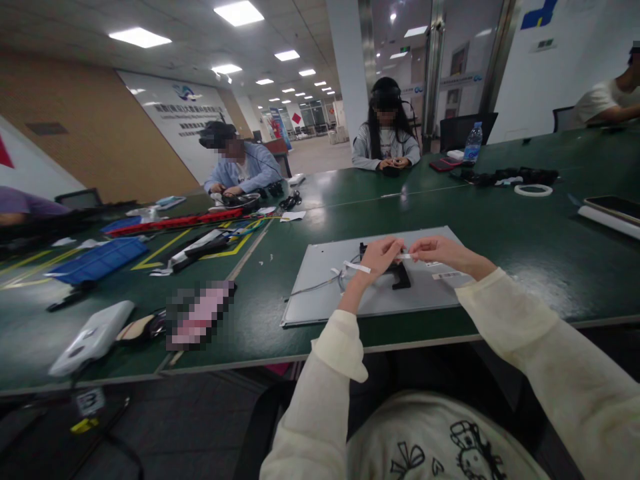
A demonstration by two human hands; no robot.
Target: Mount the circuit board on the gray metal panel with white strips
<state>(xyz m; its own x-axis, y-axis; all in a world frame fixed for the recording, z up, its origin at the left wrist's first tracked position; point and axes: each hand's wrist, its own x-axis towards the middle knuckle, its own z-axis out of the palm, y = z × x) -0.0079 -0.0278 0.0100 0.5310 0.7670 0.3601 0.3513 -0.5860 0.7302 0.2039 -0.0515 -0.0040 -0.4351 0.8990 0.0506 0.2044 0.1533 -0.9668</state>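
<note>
A grey metal panel [320,287] lies flat on the green table [525,240] in front of me. Above its middle, my left hand [377,257] and my right hand [440,251] face each other, both pinched on a short white strip of tape [404,256] stretched between their fingertips. Another white strip [358,267] hangs near my left wrist. A black bracket [401,276] sits on the panel just below my hands, and thin wires [320,285] trail across the panel to the left.
Two people sit across the table, a third at the far right. A tape roll [533,190], water bottle [473,143], black parts [515,176] and a phone [613,207] lie at right. A blue tray [97,261], white device [93,337] and cables lie left.
</note>
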